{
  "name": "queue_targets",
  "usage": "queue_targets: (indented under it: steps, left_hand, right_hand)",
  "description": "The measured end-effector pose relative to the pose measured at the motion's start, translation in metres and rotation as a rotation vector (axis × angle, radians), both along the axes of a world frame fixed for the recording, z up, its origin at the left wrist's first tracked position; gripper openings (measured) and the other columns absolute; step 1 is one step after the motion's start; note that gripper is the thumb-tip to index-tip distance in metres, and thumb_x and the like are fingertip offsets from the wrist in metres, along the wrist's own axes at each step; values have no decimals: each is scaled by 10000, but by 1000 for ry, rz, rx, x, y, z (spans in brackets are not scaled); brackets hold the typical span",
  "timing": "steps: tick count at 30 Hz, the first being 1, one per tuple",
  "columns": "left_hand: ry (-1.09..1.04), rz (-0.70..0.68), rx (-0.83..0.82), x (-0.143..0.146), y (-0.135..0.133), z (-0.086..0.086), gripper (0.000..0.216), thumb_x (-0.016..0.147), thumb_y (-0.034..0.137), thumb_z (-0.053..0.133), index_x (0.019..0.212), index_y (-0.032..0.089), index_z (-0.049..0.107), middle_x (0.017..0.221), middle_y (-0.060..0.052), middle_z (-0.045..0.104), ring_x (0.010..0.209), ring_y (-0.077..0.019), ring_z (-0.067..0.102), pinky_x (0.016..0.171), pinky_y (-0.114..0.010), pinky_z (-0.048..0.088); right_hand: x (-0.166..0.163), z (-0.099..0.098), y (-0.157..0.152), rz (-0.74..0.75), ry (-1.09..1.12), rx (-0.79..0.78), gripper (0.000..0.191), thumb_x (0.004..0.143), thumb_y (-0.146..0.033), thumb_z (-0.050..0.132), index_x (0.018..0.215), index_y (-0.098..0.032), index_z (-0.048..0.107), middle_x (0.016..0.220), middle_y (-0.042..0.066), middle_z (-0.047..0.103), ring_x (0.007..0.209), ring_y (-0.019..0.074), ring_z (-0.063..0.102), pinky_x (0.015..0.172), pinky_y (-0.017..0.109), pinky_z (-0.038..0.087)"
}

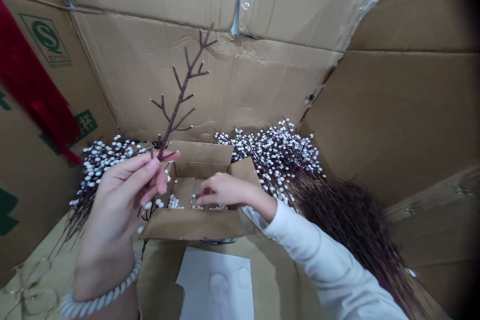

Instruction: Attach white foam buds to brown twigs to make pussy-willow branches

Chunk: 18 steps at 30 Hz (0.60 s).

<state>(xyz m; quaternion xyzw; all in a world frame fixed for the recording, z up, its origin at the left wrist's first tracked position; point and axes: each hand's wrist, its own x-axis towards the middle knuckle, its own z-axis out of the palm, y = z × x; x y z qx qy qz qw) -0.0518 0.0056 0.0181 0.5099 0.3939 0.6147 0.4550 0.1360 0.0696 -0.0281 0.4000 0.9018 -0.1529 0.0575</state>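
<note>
My left hand (125, 187) pinches a brown artificial branch (180, 97) between thumb and fingers and holds it upright over the left side of an open cardboard box (191, 224). Its upper twigs are bare; a few white berries show on the lower stem, below the hand. Inside the box is my right hand (221, 190), its fingers curled together just above loose white berries (174, 202). Whether a berry sits between those fingertips is hidden.
Bunches of white-berried branches stand left (108, 160) and right (275, 155) of the box. Bare brown stems (348, 230) lie farther right. White paper (217, 287) lies in front. Cardboard walls (262, 85) enclose the space; a red strip (33, 75) hangs at left.
</note>
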Motion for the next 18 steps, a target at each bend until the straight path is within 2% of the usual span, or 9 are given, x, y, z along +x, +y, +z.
queue_targets:
  steps: [2,4,8,10,12,14,18]
  left_hand:
    - [-47,27,-2,-4,-1,2,126,784,200,675,664,167,694,494,34,581,387,-43,309,358,-191,204]
    - [-24,73,-1,-8,1,2,126,789,200,660,667,170,672,504,38,575,399,-48,326,366,-196,211]
    - [337,218,38,-17,14,-7,206,813,285,602,625,200,606,599,20,597,558,-107,517,483,-211,344]
    - [453,273,22,-23,26,-15,155,813,339,619,719,216,635,738,-8,657,712,-168,606,594,-252,408]
    - [598,351,-11,-29,38,-24,183,784,409,660,793,228,635,798,-43,681,726,-226,615,624,-307,405]
    - [841,419,-39,-32,47,-31,245,760,470,674,798,236,613,800,-74,684,729,-287,619,634,-346,385]
    - [1087,432,-23,-31,55,-38,315,731,508,693,827,229,583,992,-136,676,917,-369,630,682,-357,399]
  right_hand:
    - [5,0,-11,61,52,-52,373,903,-549,572,980,-235,755,901,7,793,773,153,713,668,222,472]
    - [10,-3,-17,66,114,-61,371,907,-538,577,970,-219,756,882,21,791,755,163,709,662,236,465]
    - [18,-9,-13,4,160,-26,325,954,-428,546,1012,-176,742,931,84,787,814,213,717,676,277,461]
    - [19,-10,-10,-17,159,-14,333,937,-437,569,1026,-163,736,908,99,784,809,236,718,661,292,460]
    - [19,-12,-12,-16,160,-14,357,910,-475,598,1049,-174,730,902,96,782,809,243,719,667,299,466]
    - [17,-14,-18,-12,166,-21,393,885,-516,616,1084,-193,721,922,91,781,821,244,720,692,305,478]
    - [17,-17,-37,-47,204,-41,586,821,-626,628,1213,-191,662,991,118,770,881,291,719,737,353,504]
